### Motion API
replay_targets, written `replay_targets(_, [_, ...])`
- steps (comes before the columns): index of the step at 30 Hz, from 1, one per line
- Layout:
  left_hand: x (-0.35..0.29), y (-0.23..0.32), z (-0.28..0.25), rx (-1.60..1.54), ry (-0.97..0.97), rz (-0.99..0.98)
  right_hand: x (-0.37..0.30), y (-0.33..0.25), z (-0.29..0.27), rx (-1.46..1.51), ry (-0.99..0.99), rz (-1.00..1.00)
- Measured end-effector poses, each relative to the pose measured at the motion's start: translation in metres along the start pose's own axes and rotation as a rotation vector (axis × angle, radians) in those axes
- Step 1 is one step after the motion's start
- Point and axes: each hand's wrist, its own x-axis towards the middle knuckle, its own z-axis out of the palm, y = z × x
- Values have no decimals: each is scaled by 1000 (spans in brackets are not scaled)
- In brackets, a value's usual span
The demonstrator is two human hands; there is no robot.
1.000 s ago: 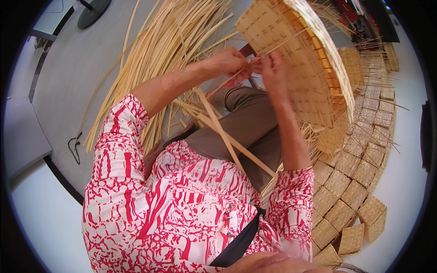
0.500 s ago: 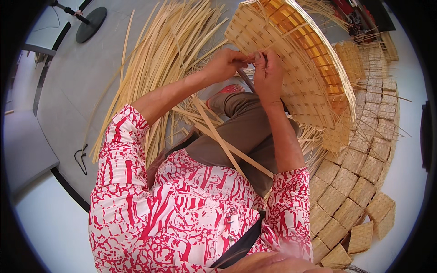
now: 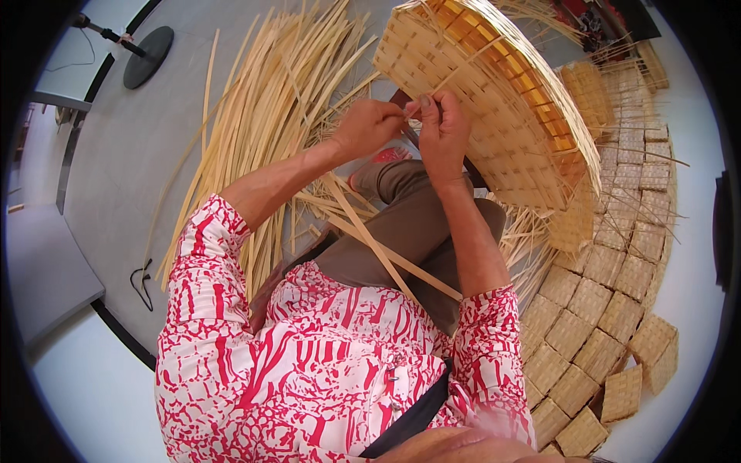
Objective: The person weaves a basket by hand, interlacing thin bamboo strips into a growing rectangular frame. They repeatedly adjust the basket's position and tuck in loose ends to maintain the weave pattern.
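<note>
In front of me, tilted on its side, is a large woven bamboo basket (image 3: 482,116) with a pale rim and an orange-lit inside. My right hand (image 3: 445,135) is closed in a pinch near its left side, and a thin bamboo strip (image 3: 457,71) runs up from the fingertips across the weave. Close beside it, my left hand (image 3: 369,126) is also closed, its fingertips nearly meeting the right ones. Whatever lies between the left fingers is too small to make out. Below the hands, a dark bar shows partly.
A big pile of loose bamboo strips (image 3: 266,116) lies on the grey floor to the left. Some strips (image 3: 386,255) cross my lap. To the right stand rows of small woven boxes (image 3: 587,297). A round black stand base (image 3: 148,58) is at the far left.
Both hands have shifted slightly left and stay pinched close together. The whole view has moved a little, and the basket sits slightly higher and further left.
</note>
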Motion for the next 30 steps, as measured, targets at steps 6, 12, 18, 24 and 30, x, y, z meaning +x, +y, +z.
replay_targets(6, [20,-2,-14,250,311,272,-1,-4,3,-93,-27,-23])
replay_targets(12, [33,54,-32,-143,-27,374,1,10,-21,-108,-112,79])
replay_targets(18, [34,66,-33,-250,-149,365,27,-52,-72,-758,-94,-283])
replay_targets(24, [33,63,-32,-121,-77,551,75,-45,-75,-981,-212,-263])
replay_targets(30, [29,67,-32,-60,0,604,106,-16,-86,-572,-462,113])
